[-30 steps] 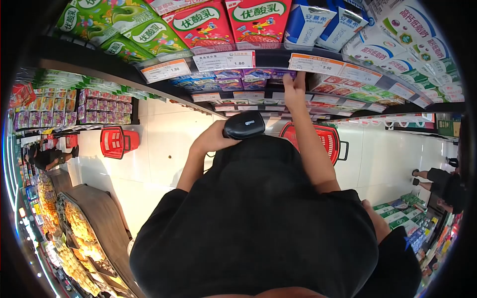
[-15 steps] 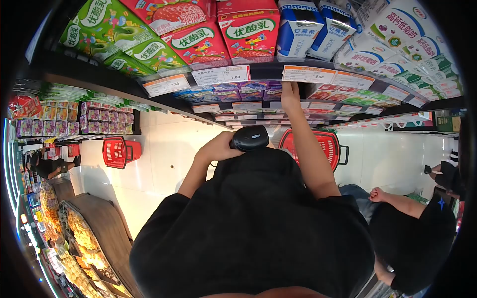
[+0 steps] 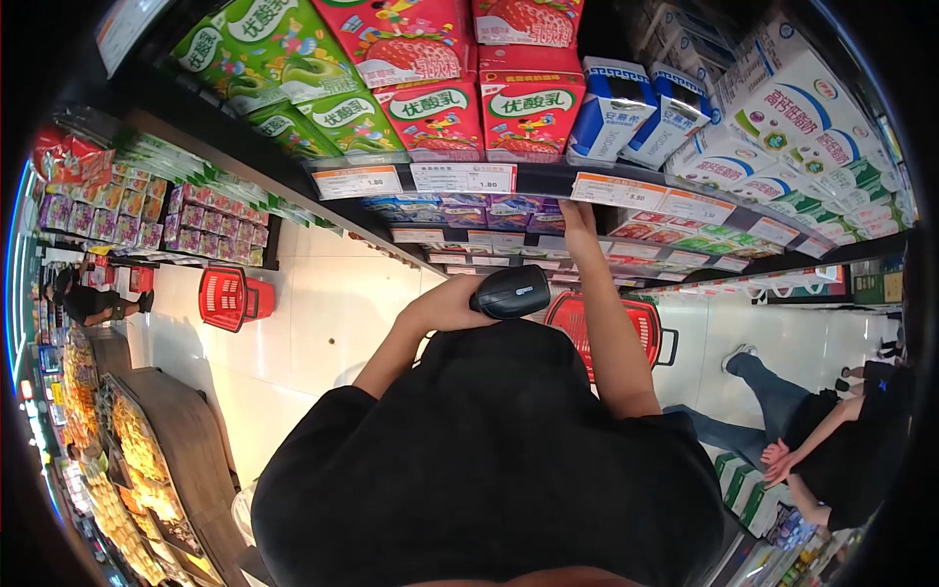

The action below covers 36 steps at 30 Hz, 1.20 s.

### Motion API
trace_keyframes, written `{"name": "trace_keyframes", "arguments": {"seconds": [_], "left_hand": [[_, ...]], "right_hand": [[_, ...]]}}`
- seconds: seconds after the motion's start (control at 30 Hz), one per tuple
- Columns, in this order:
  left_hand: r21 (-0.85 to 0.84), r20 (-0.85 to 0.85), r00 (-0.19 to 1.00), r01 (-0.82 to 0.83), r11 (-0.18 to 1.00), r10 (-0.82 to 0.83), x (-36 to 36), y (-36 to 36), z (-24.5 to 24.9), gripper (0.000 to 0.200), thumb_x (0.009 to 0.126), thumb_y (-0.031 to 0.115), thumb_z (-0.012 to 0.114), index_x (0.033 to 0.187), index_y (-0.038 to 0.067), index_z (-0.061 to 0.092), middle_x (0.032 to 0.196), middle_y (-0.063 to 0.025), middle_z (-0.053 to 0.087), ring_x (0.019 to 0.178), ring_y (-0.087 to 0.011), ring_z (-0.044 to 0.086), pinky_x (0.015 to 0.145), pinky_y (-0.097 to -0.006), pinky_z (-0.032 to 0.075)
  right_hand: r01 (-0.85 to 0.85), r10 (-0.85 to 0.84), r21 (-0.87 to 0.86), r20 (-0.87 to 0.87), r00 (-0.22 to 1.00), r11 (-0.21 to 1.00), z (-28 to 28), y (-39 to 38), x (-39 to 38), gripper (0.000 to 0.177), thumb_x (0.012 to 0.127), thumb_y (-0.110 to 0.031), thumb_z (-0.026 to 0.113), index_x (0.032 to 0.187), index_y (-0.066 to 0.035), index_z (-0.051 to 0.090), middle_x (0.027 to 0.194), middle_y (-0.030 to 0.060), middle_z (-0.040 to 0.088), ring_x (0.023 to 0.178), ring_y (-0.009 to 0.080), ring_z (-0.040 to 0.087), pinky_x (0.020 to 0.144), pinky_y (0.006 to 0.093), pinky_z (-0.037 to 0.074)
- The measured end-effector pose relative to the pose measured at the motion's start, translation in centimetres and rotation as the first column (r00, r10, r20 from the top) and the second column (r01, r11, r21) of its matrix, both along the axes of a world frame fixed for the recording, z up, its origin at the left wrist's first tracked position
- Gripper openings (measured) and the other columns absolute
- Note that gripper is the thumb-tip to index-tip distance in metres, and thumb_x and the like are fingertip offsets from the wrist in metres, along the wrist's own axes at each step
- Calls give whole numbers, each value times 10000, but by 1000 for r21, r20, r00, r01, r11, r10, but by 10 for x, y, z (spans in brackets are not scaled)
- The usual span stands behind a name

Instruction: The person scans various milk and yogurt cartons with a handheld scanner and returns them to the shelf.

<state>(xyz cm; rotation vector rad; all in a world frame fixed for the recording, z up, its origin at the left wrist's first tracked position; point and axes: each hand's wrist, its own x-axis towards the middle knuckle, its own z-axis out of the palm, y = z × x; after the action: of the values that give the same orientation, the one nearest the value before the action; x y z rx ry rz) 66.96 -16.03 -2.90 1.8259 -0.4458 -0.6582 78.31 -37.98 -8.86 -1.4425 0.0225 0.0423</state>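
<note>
In front of my chest, my left hand (image 3: 452, 302) is wrapped round a black handheld barcode scanner (image 3: 513, 292). My right arm stretches forward, and my right hand (image 3: 578, 219) reaches into the lower shelf beneath the price-tag strip. Its fingertips are hidden by the shelf edge, so whatever they touch cannot be seen. Purple drink packs (image 3: 533, 213) lie just to the left of that hand, red and green packs (image 3: 653, 227) to its right. Above it, the upper shelf carries red strawberry drink cartons (image 3: 528, 117) and blue-and-white milk cartons (image 3: 611, 112).
Green cartons (image 3: 337, 122) and white milk packs (image 3: 782, 108) fill the shelf sides. A red basket (image 3: 611, 323) stands under my right arm, another red basket (image 3: 235, 298) on the floor at left. A person (image 3: 831, 440) stands at right; a snack display (image 3: 166, 430) is at lower left.
My view has shifted, so the shelves appear lower. My right hand stays in the lower shelf and my left keeps the scanner. The person at right has moved away, hands now together.
</note>
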Motion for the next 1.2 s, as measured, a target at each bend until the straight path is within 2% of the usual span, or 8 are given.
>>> {"name": "trace_keyframes", "arguments": {"seconds": [0.47,0.53,0.57,0.6,0.67,0.73,1.0,1.2], "left_hand": [[-36,99,995,-28,999,31,-13,7,8,561,663,98,741,1190,8,568,1056,-151,658,963,-224,624,868,-330,468],[-28,95,995,-36,999,39,-20,11,2,566,671,97,742,1200,7,562,1047,-145,664,948,-207,624,864,-323,469],[-24,99,994,-42,999,45,-22,12,-2,571,678,97,742,1211,6,556,1037,-139,669,933,-191,624,861,-316,469],[-23,124,991,-47,999,49,-15,11,1,576,686,96,743,1221,5,550,1028,-133,674,918,-175,625,857,-309,470],[36,89,994,-64,997,60,-16,10,3,606,691,97,736,1252,0,528,1036,-129,674,925,-170,624,860,-306,469],[-29,80,989,-123,992,125,-19,10,0,526,681,82,716,1175,-16,568,1011,-158,663,936,-233,632,844,-320,475],[-66,19,990,-139,988,140,-28,11,-8,558,700,100,714,1214,-16,530,1050,-146,656,969,-208,622,867,-322,469],[-116,-2,984,-179,977,180,-16,6,-9,516,699,59,719,1176,-35,546,1036,-111,653,953,-164,608,858,-298,466]], "right_hand": [[112,-117,50,128,985,992,0,6,-6,348,911,-233,615,1161,7,577,1096,86,604,1000,169,538,915,297,408],[198,-194,25,351,916,980,-9,7,-4,298,916,-173,590,1142,21,574,1070,86,606,951,159,548,881,292,424],[266,-255,18,356,899,964,-16,10,-4,281,914,-133,569,1146,25,570,1085,92,603,958,159,547,888,292,418],[243,-260,128,143,955,961,-5,14,-10,287,906,-114,571,1157,25,565,1099,108,599,991,179,543,907,301,405],[304,-236,-55,503,831,951,3,12,-8,304,916,-138,556,1172,27,557,1107,124,595,1018,205,540,921,312,398],[308,-216,-74,557,802,949,14,12,-11,321,927,-169,537,1175,35,550,1102,137,595,1030,222,540,921,316,396],[354,-380,139,373,846,925,6,12,-35,357,933,-92,487,1261,44,454,1206,179,542,1118,247,528,955,343,409],[390,-277,-190,440,854,901,-16,-16,-61,185,860,7,514,1031,28,579,1039,147,582,945,224,584,870,329,457]]}}
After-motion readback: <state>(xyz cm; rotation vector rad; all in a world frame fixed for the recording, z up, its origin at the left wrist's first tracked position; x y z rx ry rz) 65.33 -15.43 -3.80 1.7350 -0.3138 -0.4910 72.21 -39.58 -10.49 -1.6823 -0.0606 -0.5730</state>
